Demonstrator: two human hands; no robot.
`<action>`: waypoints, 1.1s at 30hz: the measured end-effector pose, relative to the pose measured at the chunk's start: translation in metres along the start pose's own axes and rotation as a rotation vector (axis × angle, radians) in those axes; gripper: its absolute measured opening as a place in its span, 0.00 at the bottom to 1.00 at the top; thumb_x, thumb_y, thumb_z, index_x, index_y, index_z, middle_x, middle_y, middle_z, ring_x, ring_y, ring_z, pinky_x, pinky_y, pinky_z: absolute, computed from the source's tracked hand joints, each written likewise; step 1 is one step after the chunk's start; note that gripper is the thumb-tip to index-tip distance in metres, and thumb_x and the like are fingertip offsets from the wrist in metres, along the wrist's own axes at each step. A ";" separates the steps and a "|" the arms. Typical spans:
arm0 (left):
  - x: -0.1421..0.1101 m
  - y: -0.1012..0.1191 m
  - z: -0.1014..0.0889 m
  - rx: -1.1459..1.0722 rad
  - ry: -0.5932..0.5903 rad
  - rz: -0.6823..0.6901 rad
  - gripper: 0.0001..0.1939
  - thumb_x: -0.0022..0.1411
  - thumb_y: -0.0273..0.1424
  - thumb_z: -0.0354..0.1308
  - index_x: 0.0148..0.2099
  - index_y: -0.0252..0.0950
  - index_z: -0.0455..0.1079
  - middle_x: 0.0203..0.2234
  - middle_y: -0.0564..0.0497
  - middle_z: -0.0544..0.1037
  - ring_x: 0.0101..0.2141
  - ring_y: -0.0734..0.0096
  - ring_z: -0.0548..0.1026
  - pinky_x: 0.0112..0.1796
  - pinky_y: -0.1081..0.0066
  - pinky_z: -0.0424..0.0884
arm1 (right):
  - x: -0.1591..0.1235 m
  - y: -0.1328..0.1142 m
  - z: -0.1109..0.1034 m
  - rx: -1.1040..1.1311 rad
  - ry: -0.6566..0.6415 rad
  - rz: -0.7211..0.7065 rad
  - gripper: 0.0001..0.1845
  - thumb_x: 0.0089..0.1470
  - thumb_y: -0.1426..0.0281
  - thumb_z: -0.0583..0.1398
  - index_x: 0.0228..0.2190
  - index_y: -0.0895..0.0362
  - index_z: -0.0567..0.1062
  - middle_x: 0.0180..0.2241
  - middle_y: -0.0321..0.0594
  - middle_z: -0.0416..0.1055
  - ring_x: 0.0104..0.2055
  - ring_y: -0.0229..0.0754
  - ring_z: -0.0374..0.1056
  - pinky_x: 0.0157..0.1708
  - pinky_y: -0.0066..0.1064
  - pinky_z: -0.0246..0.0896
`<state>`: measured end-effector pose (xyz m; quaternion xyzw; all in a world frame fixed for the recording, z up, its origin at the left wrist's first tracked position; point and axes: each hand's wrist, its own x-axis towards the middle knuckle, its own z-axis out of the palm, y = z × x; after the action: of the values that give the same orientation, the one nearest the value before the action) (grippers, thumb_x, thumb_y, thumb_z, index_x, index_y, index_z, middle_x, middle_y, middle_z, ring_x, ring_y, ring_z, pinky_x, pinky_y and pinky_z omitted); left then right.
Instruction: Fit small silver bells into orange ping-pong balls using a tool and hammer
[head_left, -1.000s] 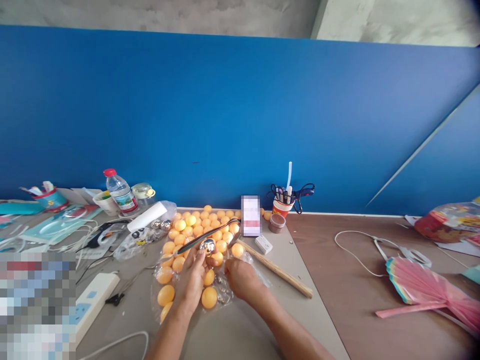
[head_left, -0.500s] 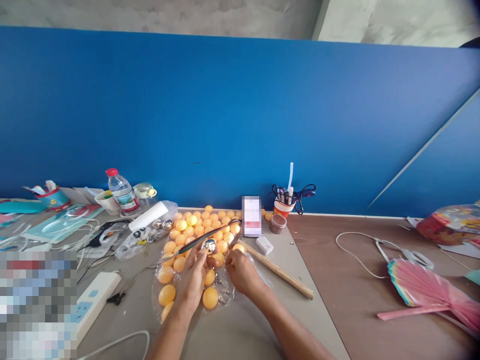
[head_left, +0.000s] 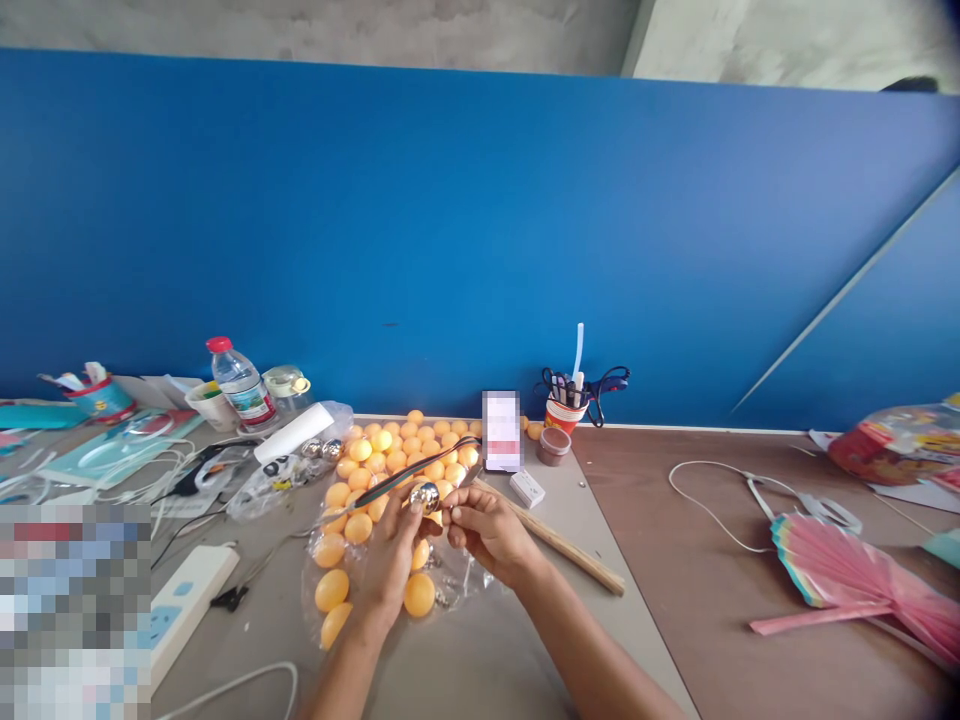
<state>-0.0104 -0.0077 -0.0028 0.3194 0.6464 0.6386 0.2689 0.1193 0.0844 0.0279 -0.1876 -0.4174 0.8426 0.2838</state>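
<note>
Shiny silver ball (head_left: 424, 496) pinched in left hand (head_left: 390, 560); right hand (head_left: 487, 528) has risen, fingertips now closed on it too.

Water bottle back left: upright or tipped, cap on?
Upright, cap on: the water bottle stands on its base, its red cap on top.

Over at nine o'clock, a water bottle (head_left: 241, 392) with a red cap stands upright beside a paper cup (head_left: 212, 405). A white power strip (head_left: 185, 598) lies down at eight o'clock. At twelve, a cup of pens and scissors (head_left: 568, 405) sits against the blue wall (head_left: 480, 240). A wooden stick (head_left: 562, 545) angles across centre, and a pink fan (head_left: 855, 580) rests at four o'clock.
</note>
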 end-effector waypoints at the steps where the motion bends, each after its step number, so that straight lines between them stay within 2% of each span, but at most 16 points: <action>1: -0.001 0.003 0.001 -0.015 -0.021 -0.025 0.27 0.63 0.53 0.57 0.57 0.43 0.73 0.42 0.46 0.84 0.38 0.56 0.83 0.40 0.60 0.79 | 0.000 0.000 0.001 -0.003 0.000 0.005 0.19 0.36 0.63 0.75 0.28 0.59 0.77 0.23 0.35 0.75 0.18 0.30 0.62 0.22 0.26 0.50; 3: -0.002 0.008 0.002 -0.037 -0.054 -0.061 0.28 0.62 0.53 0.58 0.57 0.42 0.73 0.45 0.45 0.84 0.41 0.55 0.83 0.42 0.59 0.79 | -0.001 0.001 0.001 -0.017 0.018 -0.003 0.19 0.37 0.63 0.75 0.29 0.58 0.76 0.23 0.35 0.75 0.17 0.31 0.60 0.21 0.27 0.48; 8: -0.004 0.017 0.005 -0.021 -0.069 -0.054 0.28 0.60 0.52 0.60 0.55 0.40 0.71 0.49 0.44 0.82 0.46 0.53 0.82 0.46 0.57 0.78 | 0.000 0.006 0.001 -0.093 0.058 -0.021 0.17 0.39 0.62 0.72 0.26 0.56 0.72 0.19 0.32 0.71 0.16 0.30 0.55 0.20 0.27 0.40; 12: -0.006 0.019 0.006 -0.005 -0.090 -0.070 0.29 0.60 0.53 0.58 0.56 0.40 0.70 0.48 0.44 0.82 0.41 0.55 0.83 0.45 0.58 0.78 | 0.000 0.007 0.001 -0.166 0.090 -0.057 0.15 0.41 0.63 0.71 0.24 0.56 0.72 0.17 0.29 0.64 0.19 0.31 0.53 0.23 0.28 0.42; 18: -0.007 0.017 0.006 -0.003 -0.097 -0.065 0.30 0.60 0.53 0.59 0.57 0.40 0.69 0.51 0.42 0.81 0.47 0.54 0.81 0.48 0.58 0.77 | 0.001 0.009 0.000 -0.177 0.097 -0.034 0.15 0.41 0.62 0.70 0.24 0.56 0.72 0.18 0.30 0.65 0.21 0.32 0.54 0.25 0.29 0.43; 21: -0.006 0.017 0.005 0.018 -0.082 -0.031 0.29 0.60 0.53 0.60 0.55 0.39 0.70 0.49 0.42 0.81 0.48 0.52 0.80 0.47 0.57 0.77 | 0.002 0.011 0.000 -0.163 0.108 -0.009 0.16 0.40 0.62 0.71 0.23 0.56 0.71 0.17 0.30 0.65 0.20 0.32 0.53 0.24 0.29 0.43; 26: -0.006 0.015 0.005 0.002 -0.084 -0.003 0.27 0.62 0.52 0.59 0.55 0.40 0.70 0.47 0.43 0.81 0.46 0.54 0.81 0.47 0.56 0.76 | 0.001 0.009 0.001 -0.124 0.111 0.014 0.20 0.39 0.59 0.73 0.22 0.55 0.70 0.16 0.28 0.63 0.18 0.31 0.53 0.23 0.29 0.42; 30: -0.007 0.016 0.006 -0.009 -0.103 -0.034 0.27 0.61 0.52 0.59 0.55 0.41 0.69 0.47 0.45 0.82 0.42 0.57 0.82 0.44 0.58 0.77 | -0.001 0.006 0.001 -0.133 0.092 0.041 0.21 0.38 0.58 0.73 0.22 0.57 0.71 0.16 0.29 0.63 0.18 0.31 0.54 0.24 0.29 0.41; 33: -0.008 0.020 0.006 0.015 -0.097 -0.026 0.27 0.60 0.53 0.59 0.54 0.41 0.69 0.47 0.45 0.82 0.44 0.56 0.81 0.45 0.58 0.77 | -0.001 0.005 0.001 -0.139 0.087 0.053 0.22 0.39 0.56 0.73 0.22 0.57 0.71 0.16 0.30 0.63 0.18 0.31 0.53 0.24 0.28 0.41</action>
<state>0.0003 -0.0100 0.0160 0.3434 0.6415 0.6141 0.3057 0.1178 0.0802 0.0245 -0.2541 -0.4572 0.8098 0.2655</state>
